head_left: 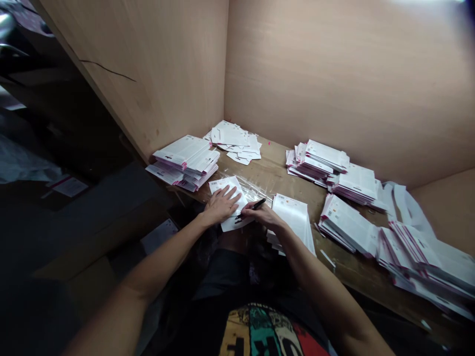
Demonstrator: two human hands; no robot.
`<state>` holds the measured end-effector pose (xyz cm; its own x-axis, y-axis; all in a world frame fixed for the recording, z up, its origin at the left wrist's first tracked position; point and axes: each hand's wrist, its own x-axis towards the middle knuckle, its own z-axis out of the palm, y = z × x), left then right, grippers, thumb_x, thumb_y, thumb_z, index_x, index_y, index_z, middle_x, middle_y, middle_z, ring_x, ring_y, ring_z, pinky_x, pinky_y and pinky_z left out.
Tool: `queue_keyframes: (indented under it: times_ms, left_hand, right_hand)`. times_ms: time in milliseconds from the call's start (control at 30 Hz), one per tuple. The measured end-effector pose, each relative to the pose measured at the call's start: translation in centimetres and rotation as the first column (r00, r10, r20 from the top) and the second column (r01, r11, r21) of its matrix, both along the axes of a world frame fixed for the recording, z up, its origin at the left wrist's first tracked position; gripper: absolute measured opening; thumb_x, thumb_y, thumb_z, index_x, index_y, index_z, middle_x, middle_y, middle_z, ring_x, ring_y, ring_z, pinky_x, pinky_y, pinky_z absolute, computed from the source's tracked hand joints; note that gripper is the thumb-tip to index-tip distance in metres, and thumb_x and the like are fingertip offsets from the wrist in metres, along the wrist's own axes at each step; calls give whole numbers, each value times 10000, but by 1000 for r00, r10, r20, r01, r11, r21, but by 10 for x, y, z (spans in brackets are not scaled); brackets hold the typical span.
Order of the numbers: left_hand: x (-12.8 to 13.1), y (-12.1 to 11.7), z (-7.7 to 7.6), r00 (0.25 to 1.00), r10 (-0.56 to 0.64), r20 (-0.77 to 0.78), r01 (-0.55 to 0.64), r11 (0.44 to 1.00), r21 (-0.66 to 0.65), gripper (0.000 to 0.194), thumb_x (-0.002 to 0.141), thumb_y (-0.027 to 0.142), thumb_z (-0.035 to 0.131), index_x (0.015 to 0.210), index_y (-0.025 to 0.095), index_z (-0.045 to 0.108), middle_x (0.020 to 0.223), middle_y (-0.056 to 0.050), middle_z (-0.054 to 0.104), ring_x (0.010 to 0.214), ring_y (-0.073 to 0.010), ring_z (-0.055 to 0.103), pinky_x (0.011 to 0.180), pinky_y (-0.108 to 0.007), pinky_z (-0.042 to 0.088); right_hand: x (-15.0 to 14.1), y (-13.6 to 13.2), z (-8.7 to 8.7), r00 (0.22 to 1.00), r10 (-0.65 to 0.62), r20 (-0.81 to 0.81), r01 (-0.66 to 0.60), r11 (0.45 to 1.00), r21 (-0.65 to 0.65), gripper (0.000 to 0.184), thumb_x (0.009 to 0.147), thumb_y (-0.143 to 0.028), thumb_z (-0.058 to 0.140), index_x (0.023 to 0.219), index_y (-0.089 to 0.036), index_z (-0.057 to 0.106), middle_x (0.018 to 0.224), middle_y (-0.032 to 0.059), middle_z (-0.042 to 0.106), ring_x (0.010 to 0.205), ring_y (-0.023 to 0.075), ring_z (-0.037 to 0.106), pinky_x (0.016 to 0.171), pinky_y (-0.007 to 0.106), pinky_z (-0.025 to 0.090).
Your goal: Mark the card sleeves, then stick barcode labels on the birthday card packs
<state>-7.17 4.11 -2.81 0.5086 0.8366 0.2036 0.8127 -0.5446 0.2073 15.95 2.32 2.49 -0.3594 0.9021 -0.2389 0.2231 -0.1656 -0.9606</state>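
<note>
My left hand point(221, 203) lies open and flat on a white printed card packet point(234, 185), its fingers spread across it. The packet rests near the front edge of the table, with a dark slot mark at its lower end. My right hand point(262, 214) is closed around a slim black pen-like tool point(259, 203). Its tip meets the packet's lower end, just right of my left hand; whether it is a pen or a blade I cannot make out. Beside my right wrist stands a stack of white packets point(291, 215), partly hidden by the forearm.
Pink-edged packets point(185, 153) are piled at left, with loose white cut pieces point(235, 141) behind. More stacks point(326, 160) run along the right, past a white strip point(408, 207). Wooden panels point(334, 64) enclose the table point(272, 168) at left and back.
</note>
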Motion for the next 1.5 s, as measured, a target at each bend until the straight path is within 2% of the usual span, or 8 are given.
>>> queue_keyframes:
  times_ms: [133, 367, 733, 933, 1067, 1233, 1333, 1500]
  left_hand:
    - [3, -2, 4, 999, -4, 34, 4, 1000, -8, 442, 1047, 418, 498, 1468, 317, 587, 1628, -55, 480, 1550, -337, 322, 1225, -557, 275]
    - [8, -3, 20, 967, -128, 221, 149, 985, -83, 181, 974, 274, 611, 1038, 262, 781, 1299, -45, 708, 1247, -240, 598, 1129, -434, 431]
    - [19, -10, 50, 991, -122, 53, 130, 973, -192, 191, 996, 273, 563, 980, 221, 746, 1305, -103, 643, 1207, -317, 561, 1065, -522, 459]
    - [-17, -68, 79, 784, -526, 330, 617, 599, -511, 251, 896, 476, 768, 1012, 254, 749, 1156, -34, 751, 1052, -233, 691, 920, -300, 540]
    - [-13, -87, 59, 974, -98, 206, 148, 959, -241, 466, 857, 452, 815, 1213, 189, 671, 1484, -153, 598, 1430, -364, 495, 1161, -479, 418]
    - [-14, -74, 30, 993, -63, 98, 74, 990, -118, 292, 869, 348, 801, 1084, 189, 685, 1536, -125, 564, 1509, -366, 395, 1209, -516, 344]
    - [-22, -63, 29, 985, -76, 153, 97, 987, -130, 256, 880, 420, 793, 937, 199, 678, 1451, -105, 632, 1428, -342, 483, 1142, -498, 397]
    - [-19, -43, 34, 985, 17, 172, 9, 989, -151, 156, 988, 344, 656, 1041, 207, 709, 1173, -90, 727, 1146, -281, 620, 972, -436, 475]
  right_hand:
    - [0, 0, 4, 969, -222, -104, 219, 975, -39, 203, 775, -407, 637, 748, -206, 634, 689, 29, 698, 671, 177, 658, 655, 273, 528]
    - [-10, -3, 12, 979, -197, -61, 173, 946, -273, 204, 700, -164, 633, 901, -194, 616, 833, 76, 763, 705, 198, 718, 476, 214, 428]
    - [-16, -7, -1, 954, -294, -54, 268, 920, -285, 259, 700, -155, 620, 956, -185, 600, 935, 106, 779, 746, 184, 722, 500, 216, 466]
    - [-20, -7, -5, 956, -290, 30, 289, 927, -238, 255, 768, -175, 608, 1022, -172, 598, 1033, 123, 769, 798, 177, 716, 529, 214, 477]
    - [-16, -8, 7, 974, -212, 76, 224, 952, -207, 295, 811, -159, 543, 1100, -154, 600, 1090, 152, 766, 858, 213, 742, 554, 242, 477]
    - [-7, -20, 19, 939, 69, 337, -128, 980, 153, 197, 785, -157, 707, 979, -183, 718, 1157, 112, 753, 1098, 269, 675, 915, 325, 496]
    - [-7, -27, 18, 697, 160, 699, -526, 777, 347, 171, 800, -259, 807, 943, -202, 732, 1260, 99, 713, 1168, 288, 622, 958, 329, 450]
    - [-18, -19, 13, 553, 7, 833, -466, 832, 302, 206, 994, -409, 645, 997, -214, 712, 1167, 78, 709, 1025, 226, 666, 785, 282, 433]
